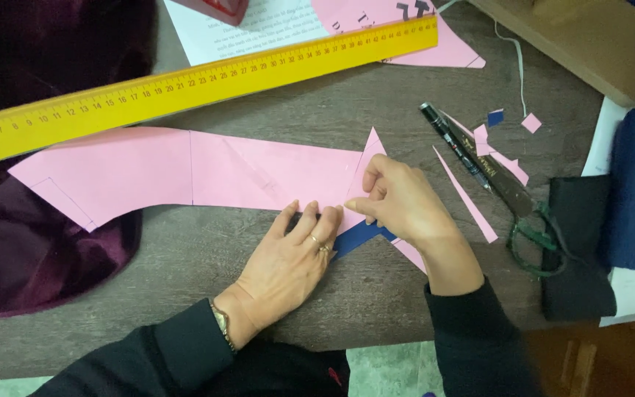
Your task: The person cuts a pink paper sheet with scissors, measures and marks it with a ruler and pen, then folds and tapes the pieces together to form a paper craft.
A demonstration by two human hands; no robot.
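Observation:
A long pink paper pattern piece lies across the grey table. My left hand rests flat on its lower right edge, fingers together, with rings on one finger. My right hand pinches the pink paper's right end where a pointed flap stands up. A dark blue paper strip shows under and between both hands.
A long yellow ruler lies diagonally above the pattern. A black marker, green-handled scissors and pink paper scraps lie to the right. Dark maroon velvet fabric sits at left, black and blue cloth at right, printed paper at top.

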